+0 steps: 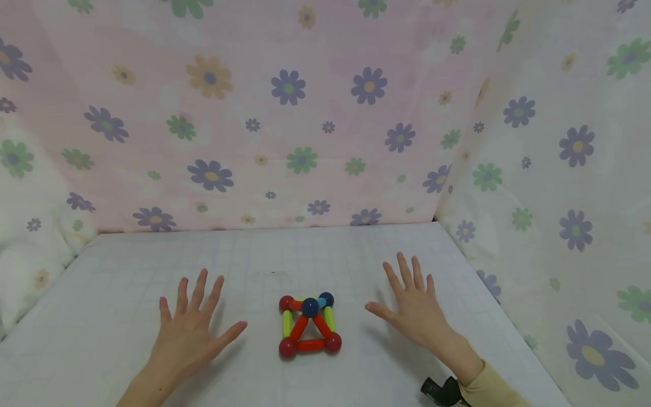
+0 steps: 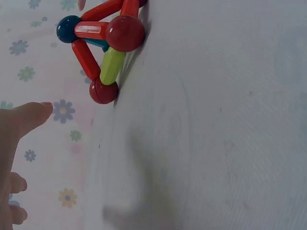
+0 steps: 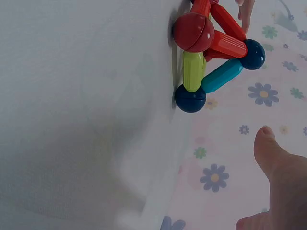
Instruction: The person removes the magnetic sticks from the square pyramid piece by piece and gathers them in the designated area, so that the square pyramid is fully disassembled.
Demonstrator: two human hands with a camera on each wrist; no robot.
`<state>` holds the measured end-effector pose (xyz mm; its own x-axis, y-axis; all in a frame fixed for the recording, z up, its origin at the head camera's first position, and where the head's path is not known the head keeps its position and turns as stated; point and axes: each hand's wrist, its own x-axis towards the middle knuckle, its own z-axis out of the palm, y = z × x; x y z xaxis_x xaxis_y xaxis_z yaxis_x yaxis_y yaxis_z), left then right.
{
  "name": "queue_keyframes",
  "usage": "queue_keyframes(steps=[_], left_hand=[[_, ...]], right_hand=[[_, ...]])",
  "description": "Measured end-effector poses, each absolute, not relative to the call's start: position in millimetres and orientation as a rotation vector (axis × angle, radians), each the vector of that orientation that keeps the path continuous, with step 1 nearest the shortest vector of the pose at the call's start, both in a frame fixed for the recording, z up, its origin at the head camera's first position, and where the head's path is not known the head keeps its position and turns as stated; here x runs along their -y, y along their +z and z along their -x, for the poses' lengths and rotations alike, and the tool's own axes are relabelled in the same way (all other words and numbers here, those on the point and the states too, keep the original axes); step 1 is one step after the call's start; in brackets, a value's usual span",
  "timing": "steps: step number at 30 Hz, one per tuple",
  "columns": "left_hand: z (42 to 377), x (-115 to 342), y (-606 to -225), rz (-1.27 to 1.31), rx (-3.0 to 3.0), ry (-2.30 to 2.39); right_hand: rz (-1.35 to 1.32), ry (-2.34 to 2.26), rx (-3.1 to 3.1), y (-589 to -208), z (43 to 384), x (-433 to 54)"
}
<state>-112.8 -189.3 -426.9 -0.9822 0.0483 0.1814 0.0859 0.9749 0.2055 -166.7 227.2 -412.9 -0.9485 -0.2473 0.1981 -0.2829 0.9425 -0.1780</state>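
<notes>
A small pyramid of magnetic rods and balls (image 1: 310,345) stands on the table between my hands. Its base has red and yellow-green rods with dark red balls and one dark blue ball; a dark blue ball (image 1: 310,307) forms the peak, joined by red rods and a light blue rod (image 3: 222,75). To its left, my left hand (image 1: 188,336) is spread over the table, thumb toward the pyramid, holding nothing. On the other side my right hand (image 1: 417,314) is likewise spread, fingers straight, apart from the pyramid. Both thumbs also show in the wrist views.
The table (image 1: 244,254) has a pale, faintly gridded cover. A flowered cloth (image 1: 315,102) rises behind it and along both sides. Near the right wrist is a black device (image 1: 441,391) at the sleeve (image 1: 490,387).
</notes>
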Motion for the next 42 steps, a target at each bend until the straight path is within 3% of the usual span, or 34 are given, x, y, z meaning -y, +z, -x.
queue_keyframes(steps=[22, 32, 42], left_hand=[[117, 147, -436, 0.147, 3.098, -1.025], [124, 128, -452, 0.287, 3.019, -1.349], [134, 118, -461, 0.476, 2.948, -1.491]], right_hand=[[-0.515, 0.939, 2.889, -425, 158, -183], [-0.727, 1.379, 2.700, -429, 156, -159], [-0.836, 1.460, 2.609, -431, 157, -133]])
